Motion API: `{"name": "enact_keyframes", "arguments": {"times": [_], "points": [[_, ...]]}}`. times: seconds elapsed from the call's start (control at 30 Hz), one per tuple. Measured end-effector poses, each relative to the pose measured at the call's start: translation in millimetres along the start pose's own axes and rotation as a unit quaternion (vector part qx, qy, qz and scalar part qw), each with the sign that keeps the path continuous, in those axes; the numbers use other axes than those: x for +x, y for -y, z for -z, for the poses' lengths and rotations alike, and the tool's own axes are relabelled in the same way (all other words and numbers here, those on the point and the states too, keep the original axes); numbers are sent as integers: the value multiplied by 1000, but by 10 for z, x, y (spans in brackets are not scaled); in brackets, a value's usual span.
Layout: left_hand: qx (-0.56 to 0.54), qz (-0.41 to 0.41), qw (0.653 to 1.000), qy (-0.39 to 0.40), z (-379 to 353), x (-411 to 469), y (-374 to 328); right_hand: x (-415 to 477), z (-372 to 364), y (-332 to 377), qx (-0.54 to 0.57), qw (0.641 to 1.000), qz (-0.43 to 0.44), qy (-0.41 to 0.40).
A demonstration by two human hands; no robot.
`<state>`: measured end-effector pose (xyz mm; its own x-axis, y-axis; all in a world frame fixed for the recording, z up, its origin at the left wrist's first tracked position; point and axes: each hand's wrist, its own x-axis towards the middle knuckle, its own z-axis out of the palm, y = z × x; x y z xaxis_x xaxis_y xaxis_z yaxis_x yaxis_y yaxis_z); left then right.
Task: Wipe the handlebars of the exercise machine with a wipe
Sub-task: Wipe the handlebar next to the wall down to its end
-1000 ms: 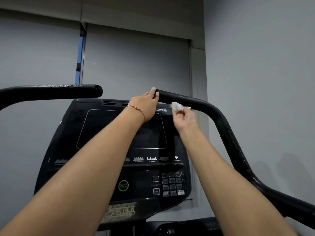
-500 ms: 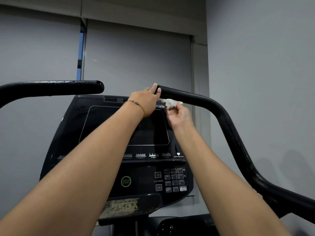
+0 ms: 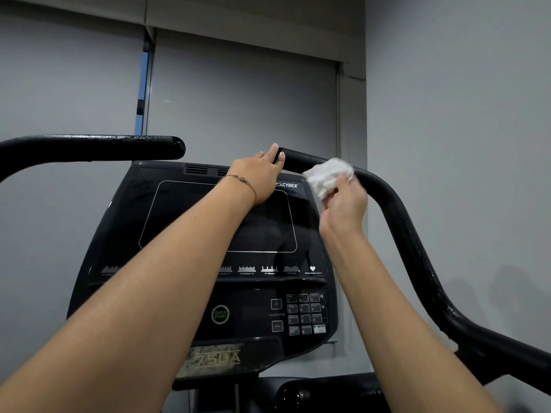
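Left handlebar (image 3: 89, 147): black, runs in from the left edge and ends in a rounded tip above the console's top left corner. No hand on it.

Console (image 3: 179, 263): black, centre of the scene. Dark screen above, green round button (image 3: 220, 314) and a keypad (image 3: 304, 312) below.

Left hand (image 3: 259, 174): reaches up across the console, thin bracelet (image 3: 241, 180) at the wrist. Back of the hand faces the camera and the fingertips touch the free end of the right handlebar (image 3: 402, 234). Cannot tell whether the fingers wrap round the bar or only lie against it.

Wipe (image 3: 328, 177): white, bunched into a wad, lying against the near side of the right handlebar, just right of the left hand.

Right hand (image 3: 346, 207): just below the bar, fingers curled, pinching the wipe from underneath.

Right handlebar: bends past the wipe and slopes down towards the near right corner. Scuffed pale spots along the slope.

Grey wall (image 3: 462, 114) behind, far and right.
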<state>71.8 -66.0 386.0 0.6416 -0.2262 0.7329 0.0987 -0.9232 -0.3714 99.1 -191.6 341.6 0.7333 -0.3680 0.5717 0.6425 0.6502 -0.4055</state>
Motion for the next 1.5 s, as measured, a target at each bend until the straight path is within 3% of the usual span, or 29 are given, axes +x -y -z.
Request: {"name": "enact_keyframes", "arguments": {"times": [0.03, 0.1, 0.2, 0.27, 0.37, 0.7, 0.83, 0.93, 1.13, 1.27, 1.4, 1.5], "points": [[0, 2, 1000, -2, 2, -1, -3, -9, -25, 55, -104, 989, 102, 18], [0, 4, 1000, -4, 3, -3, -4, 75, -103, 103, -304, 917, 246, 78], [-5, 8, 1000, -12, -12, -19, -9, 268, -226, 27, -577, 749, 277, 175], [-6, 7, 1000, -20, -13, -18, -2, 344, -242, -50, -678, 646, 292, 195], [-6, 6, 1000, -18, 0, 3, 21, 369, -89, -58, -699, 593, 328, 228], [27, 15, 999, -11, 16, 23, -41, 438, 16, 63, -744, 531, 313, 257], [94, 0, 994, -59, -36, 15, -176, 493, 199, 198, -766, 538, 285, 207], [93, -35, 992, -78, -48, 107, -335, 506, 113, 213, -769, 529, 282, 221], [91, -37, 994, -50, -93, 161, -593, 595, 591, 342, -811, 504, 243, 168], [86, -35, 995, -43, -47, 169, -598, 617, 603, 370, -803, 514, 241, 182], [74, -27, 996, -29, -20, 166, -617, 541, 876, 414, -830, 490, 206, 168], [76, -24, 997, -22, 2, 188, -622, 591, 816, 435, -819, 509, 205, 164]]}}
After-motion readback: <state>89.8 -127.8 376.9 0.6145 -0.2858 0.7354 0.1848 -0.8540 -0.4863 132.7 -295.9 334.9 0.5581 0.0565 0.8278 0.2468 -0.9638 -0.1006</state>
